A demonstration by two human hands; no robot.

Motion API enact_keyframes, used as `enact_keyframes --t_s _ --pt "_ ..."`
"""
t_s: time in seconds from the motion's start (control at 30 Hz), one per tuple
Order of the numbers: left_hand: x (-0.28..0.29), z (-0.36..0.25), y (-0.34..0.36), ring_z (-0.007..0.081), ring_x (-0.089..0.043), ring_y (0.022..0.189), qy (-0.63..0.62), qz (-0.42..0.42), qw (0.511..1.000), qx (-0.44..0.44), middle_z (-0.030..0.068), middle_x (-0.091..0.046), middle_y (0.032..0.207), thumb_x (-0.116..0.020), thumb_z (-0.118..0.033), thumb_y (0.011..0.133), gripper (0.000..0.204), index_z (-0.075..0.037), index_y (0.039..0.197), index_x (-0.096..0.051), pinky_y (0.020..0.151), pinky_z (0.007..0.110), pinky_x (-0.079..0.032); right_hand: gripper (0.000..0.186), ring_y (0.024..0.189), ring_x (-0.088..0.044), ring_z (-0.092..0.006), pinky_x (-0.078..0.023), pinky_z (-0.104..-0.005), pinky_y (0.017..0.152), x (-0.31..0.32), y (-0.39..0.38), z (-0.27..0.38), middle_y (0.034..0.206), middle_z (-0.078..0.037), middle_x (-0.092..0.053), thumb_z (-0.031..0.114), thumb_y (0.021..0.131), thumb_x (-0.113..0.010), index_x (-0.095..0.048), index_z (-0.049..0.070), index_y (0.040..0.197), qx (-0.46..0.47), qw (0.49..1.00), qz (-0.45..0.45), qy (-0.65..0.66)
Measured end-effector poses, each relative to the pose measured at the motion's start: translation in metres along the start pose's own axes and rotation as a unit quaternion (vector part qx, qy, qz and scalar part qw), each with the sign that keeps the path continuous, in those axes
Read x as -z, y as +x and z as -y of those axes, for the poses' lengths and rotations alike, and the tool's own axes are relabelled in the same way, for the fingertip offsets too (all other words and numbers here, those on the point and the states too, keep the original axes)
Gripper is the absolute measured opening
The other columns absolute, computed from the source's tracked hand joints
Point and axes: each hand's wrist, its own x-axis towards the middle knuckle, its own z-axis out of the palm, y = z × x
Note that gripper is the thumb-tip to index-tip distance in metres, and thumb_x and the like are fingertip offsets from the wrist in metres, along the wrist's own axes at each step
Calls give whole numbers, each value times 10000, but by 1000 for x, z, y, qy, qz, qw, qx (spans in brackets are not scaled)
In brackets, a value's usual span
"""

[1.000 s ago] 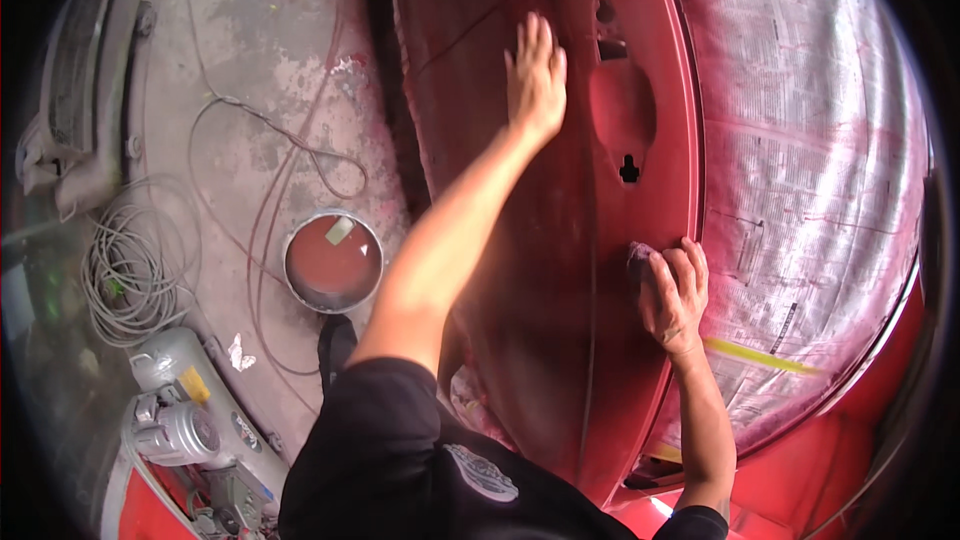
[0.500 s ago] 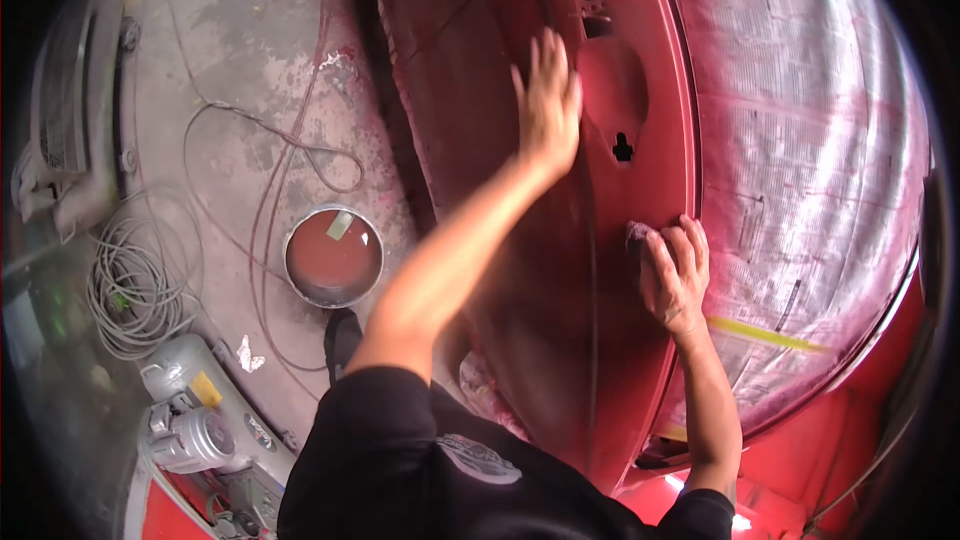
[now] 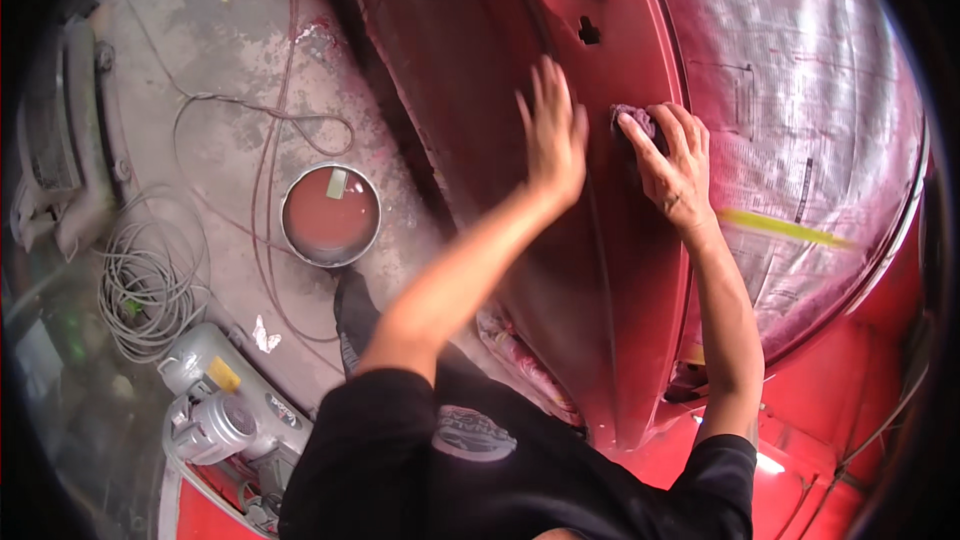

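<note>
A dull red car body panel (image 3: pixel 570 280) runs from the far middle toward me, with a dark cross-shaped hole (image 3: pixel 589 31) in it. My left hand (image 3: pixel 556 140) lies flat on this panel, fingers spread and slightly blurred, holding nothing. To its right, near the panel's edge, my right hand (image 3: pixel 680 168) has its fingers curled over a crumpled purple-grey cloth or pad (image 3: pixel 634 122); which of these I cannot tell. The cloth or pad is pressed against the panel below the hole. Part of it is hidden under my fingers.
Printed paper (image 3: pixel 810 100) with yellow tape (image 3: pixel 785 227) covers the car's right part. On the floor at left stand a round bucket (image 3: pixel 287 230) of reddish liquid, a coiled hose (image 3: pixel 150 285) and a grey compressor (image 3: pixel 225 425). A bumper-like part (image 3: pixel 90 120) stands at far left.
The view has shifted nearer along the car, so the panel's holes sit higher in the picture. My left hand has slid toward me over the panel; my right hand still grips the cloth or pad.
</note>
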Motion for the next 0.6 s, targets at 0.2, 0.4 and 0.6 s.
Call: enact_keyframes --t_s 0.2,0.4,0.6 --pt "-17 0 -70 455 -83 1661 39 50 998 -4 263 -118 1789 -498 -238 1119 732 -2 1719 -151 1286 702 -43 609 1310 -571 -373 -459 -536 1067 28 -95 35 1471 -191 -576 136 908 -660 -631 223 1510 -39 996 76 9" --pt "23 0 98 277 -46 1685 -41 -32 995 81 123 -121 1815 -229 -527 1172 732 -57 1730 -167 1350 491 2 614 1467 -488 -438 -356 -681 1218 62 -267 87 1530 -187 -553 109 920 -699 -609 278 1503 -42 984 163 63" --pt "-58 -41 -224 485 -95 1649 -20 66 998 10 284 -87 1785 -421 -276 1146 708 6 1722 -119 1280 710 -41 628 1463 -487 -450 -351 -689 1215 49 -289 90 1476 -184 -574 88 895 -743 -606 245 1488 -52 990 66 115"
